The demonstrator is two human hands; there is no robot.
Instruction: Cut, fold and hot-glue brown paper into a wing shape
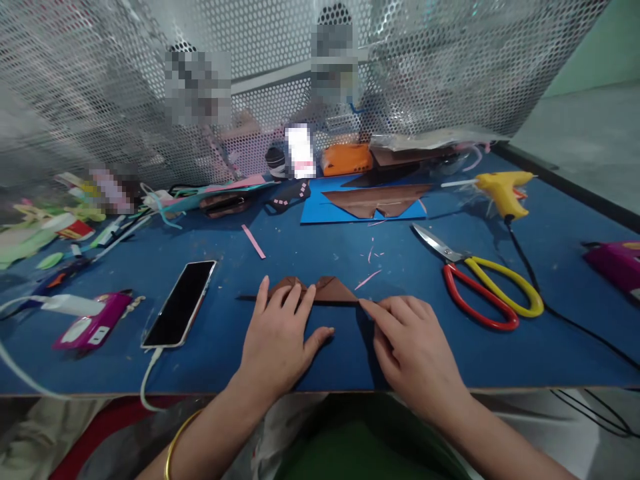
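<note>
A piece of folded brown paper [336,291] lies on the blue table in front of me, its long straight edge toward me. My left hand [277,337] rests flat across its left part, fingers spread and thumb out to the side, covering some of it. At the right-hand tip of the paper, my right hand [415,340] has its index finger and thumb closed together on the corner. Beyond my hands, another brown folded paper piece [377,200] with a notched lower edge lies on a blue sheet [315,212].
Scissors [480,280] with red and yellow handles and a yellow glue gun [505,192] lie to the right. A phone [181,303] on a white cable and a purple box [93,323] are on the left. Pink paper strips [253,241] are scattered; a perforated metal screen [270,40] stands behind.
</note>
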